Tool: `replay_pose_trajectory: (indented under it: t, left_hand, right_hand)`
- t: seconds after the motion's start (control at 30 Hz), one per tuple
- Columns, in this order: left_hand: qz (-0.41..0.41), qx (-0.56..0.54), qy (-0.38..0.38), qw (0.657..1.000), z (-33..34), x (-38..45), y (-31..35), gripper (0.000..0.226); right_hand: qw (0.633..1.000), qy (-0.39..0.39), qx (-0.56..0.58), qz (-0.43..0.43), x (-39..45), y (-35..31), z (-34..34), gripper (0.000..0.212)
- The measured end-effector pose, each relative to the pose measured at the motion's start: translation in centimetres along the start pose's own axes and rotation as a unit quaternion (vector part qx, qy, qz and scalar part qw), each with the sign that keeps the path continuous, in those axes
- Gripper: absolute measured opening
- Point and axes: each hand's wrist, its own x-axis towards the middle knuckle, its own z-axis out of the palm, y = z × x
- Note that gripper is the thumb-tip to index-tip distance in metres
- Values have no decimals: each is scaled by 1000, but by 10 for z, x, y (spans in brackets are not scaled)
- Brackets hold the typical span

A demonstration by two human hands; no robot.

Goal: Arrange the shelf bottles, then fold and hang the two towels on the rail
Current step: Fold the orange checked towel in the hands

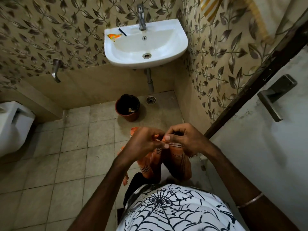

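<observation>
Two hands | left hand (146,140), right hand (185,137) both pinching orange towel (176,164)

Open floor left of the hands, door close on the right
A bin (128,107) stood ahead of the left hand (144,141); the door (260,147) crowded the right hand (185,137)

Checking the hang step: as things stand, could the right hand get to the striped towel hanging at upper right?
Probably not yet: the right hand and left hand both grip the orange towel, and the striped towel hangs high up the wall.
</observation>
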Motion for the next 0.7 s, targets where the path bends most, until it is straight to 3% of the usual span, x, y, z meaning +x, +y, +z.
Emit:
replay_pose_trajectory:
  t: [0.1, 0.2, 0.3, 0.5, 0.6, 0.7]
  left_hand:
    - [-8, -16, 47, 999, 2, 0, -2, 8]
    - [3, 10, 63, 998, 0, -2, 0, 6]
    - [5, 4, 68, 998, -4, -6, 0, 7]
    - [11, -23, 70, 997, -5, -13, 4, 5]
    - [10, -36, 87, 996, -11, -16, 3, 7]
    - [-6, -27, 108, 994, -18, -16, -2, 9]
  right_hand:
    - [1000, 7, 11, 0, -2, -1, -3, 13]
    - [1000, 6, -1, 2, -4, 3, -5, 18]
    - [996, 33, -79, 8, -7, 15, -7, 14]
    - [955, 124, -251, -98, -9, 34, -6, 19]
    - [964, 167, -194, -67, -10, 41, -7, 16]
    - [986, 161, -29, 18, -9, 32, -5, 23]
